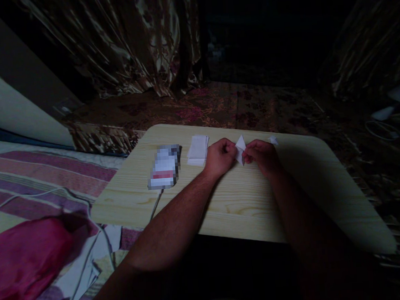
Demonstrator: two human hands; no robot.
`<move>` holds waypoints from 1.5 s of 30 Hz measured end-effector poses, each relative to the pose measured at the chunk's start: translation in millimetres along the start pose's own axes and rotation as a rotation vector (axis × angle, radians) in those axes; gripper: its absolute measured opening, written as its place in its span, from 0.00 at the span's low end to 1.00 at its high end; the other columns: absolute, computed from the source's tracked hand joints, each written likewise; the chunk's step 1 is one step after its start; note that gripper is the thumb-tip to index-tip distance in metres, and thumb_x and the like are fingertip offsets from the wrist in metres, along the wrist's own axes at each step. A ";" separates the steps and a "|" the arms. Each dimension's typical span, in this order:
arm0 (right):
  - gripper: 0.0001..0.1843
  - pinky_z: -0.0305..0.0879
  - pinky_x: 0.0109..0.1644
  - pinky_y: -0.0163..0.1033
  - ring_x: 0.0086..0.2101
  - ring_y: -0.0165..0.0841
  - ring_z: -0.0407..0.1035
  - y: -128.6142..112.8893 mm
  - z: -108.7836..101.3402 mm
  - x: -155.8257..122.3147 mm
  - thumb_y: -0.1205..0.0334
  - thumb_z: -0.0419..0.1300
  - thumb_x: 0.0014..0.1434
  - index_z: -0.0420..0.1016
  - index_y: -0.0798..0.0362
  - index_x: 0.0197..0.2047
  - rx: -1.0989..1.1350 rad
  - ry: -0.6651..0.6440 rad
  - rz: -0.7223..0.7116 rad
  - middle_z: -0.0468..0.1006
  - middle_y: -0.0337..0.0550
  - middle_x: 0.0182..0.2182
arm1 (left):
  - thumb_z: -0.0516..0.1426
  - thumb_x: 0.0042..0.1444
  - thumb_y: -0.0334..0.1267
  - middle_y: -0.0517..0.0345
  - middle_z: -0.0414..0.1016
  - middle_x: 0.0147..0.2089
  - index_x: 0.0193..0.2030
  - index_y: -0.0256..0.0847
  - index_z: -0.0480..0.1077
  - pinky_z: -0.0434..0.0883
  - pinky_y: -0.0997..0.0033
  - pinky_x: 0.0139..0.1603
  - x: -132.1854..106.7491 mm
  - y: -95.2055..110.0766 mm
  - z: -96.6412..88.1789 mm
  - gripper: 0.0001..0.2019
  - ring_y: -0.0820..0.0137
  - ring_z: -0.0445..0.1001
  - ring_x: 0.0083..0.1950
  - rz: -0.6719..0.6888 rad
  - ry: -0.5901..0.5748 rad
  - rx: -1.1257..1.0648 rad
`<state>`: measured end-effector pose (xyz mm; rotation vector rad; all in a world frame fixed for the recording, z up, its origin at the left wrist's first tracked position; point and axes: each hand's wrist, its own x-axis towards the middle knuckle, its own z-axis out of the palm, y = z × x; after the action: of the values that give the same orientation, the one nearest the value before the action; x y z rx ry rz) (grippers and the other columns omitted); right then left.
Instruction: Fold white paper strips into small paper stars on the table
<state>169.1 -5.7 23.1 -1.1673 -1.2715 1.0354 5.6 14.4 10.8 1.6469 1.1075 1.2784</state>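
A small white piece of folded paper (pixel 240 143), pointed at its top, is held up between my two hands over the table. My left hand (pixel 221 156) pinches its left edge, with the fingers curled in. From the other side, my right hand (pixel 262 155) grips it between thumb and fingers. Just left of my left hand lies a stack of white paper sheets (pixel 197 149). Beyond my right hand rests a small folded white paper piece (pixel 273 140). The finer folds are too small and dim to make out.
A phone (pixel 164 167) with a cable lies on the left of the pale wooden table (pixel 245 211). At left, a bed with a striped cover (pixel 13 172) holds a pink cloth (pixel 26 267), loose papers (pixel 82 277) and a white cable. Curtains (pixel 157 34) hang behind.
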 end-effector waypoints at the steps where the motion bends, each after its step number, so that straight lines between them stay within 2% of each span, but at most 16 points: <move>1: 0.04 0.63 0.24 0.33 0.20 0.28 0.68 0.0 0.0 -0.1 0.65 0.62 0.46 0.73 0.55 0.27 0.005 -0.002 0.001 0.78 0.40 0.22 | 0.55 0.54 0.40 0.61 0.72 0.24 0.32 0.38 0.70 0.61 0.77 0.24 0.0 0.2 -0.4 0.07 0.75 0.68 0.24 0.013 0.004 0.015; 12: 0.04 0.62 0.24 0.33 0.20 0.28 0.68 -1.5 -0.8 -1.0 0.64 0.62 0.47 0.72 0.55 0.28 0.002 -0.024 -0.012 0.78 0.41 0.22 | 0.55 0.54 0.39 0.61 0.70 0.25 0.30 0.38 0.69 0.61 0.78 0.26 -0.4 2.6 -1.7 0.07 0.76 0.66 0.27 0.097 0.025 0.098; 26: 0.05 0.63 0.26 0.35 0.21 0.29 0.68 -4.9 0.9 -3.9 0.61 0.62 0.50 0.71 0.53 0.28 -0.059 -0.062 -0.034 0.77 0.40 0.22 | 0.55 0.52 0.36 0.63 0.67 0.25 0.28 0.38 0.69 0.61 0.76 0.28 -0.5 4.2 -5.1 0.06 0.76 0.64 0.27 0.149 0.004 0.063; 30: 0.07 0.60 0.24 0.34 0.19 0.27 0.64 -4.7 0.6 -3.8 0.59 0.62 0.50 0.70 0.53 0.27 -0.088 -0.063 -0.063 0.74 0.37 0.19 | 0.55 0.53 0.37 0.63 0.68 0.25 0.28 0.38 0.69 0.62 0.76 0.29 -1.0 4.9 -4.9 0.06 0.76 0.65 0.28 0.140 0.010 0.054; 36: 0.07 0.54 0.22 0.32 0.17 0.26 0.59 -8.1 2.2 -5.8 0.58 0.62 0.49 0.71 0.53 0.28 -0.203 0.003 -0.063 0.69 0.33 0.16 | 0.56 0.53 0.38 0.62 0.69 0.25 0.29 0.38 0.70 0.62 0.76 0.28 -1.9 5.0 -3.2 0.06 0.75 0.65 0.27 0.123 0.020 0.066; 41: 0.06 0.53 0.22 0.33 0.18 0.26 0.60 -12.7 5.8 -8.1 0.59 0.62 0.48 0.71 0.53 0.26 -0.284 0.030 -0.069 0.71 0.35 0.17 | 0.56 0.52 0.39 0.60 0.72 0.25 0.29 0.38 0.71 0.63 0.77 0.27 -1.4 5.5 -1.7 0.07 0.75 0.67 0.27 0.068 0.037 0.068; 45: 0.05 0.58 0.26 0.33 0.22 0.29 0.65 -12.6 8.7 -8.5 0.60 0.62 0.47 0.71 0.52 0.25 -0.345 0.059 -0.113 0.73 0.36 0.19 | 0.57 0.52 0.40 0.58 0.74 0.27 0.31 0.37 0.73 0.64 0.76 0.27 -1.2 5.0 -1.1 0.08 0.74 0.69 0.27 0.038 0.031 0.055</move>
<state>159.2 -15.4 33.9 -1.3564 -1.4894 0.7100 5.2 11.7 15.3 1.7015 1.1440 1.3127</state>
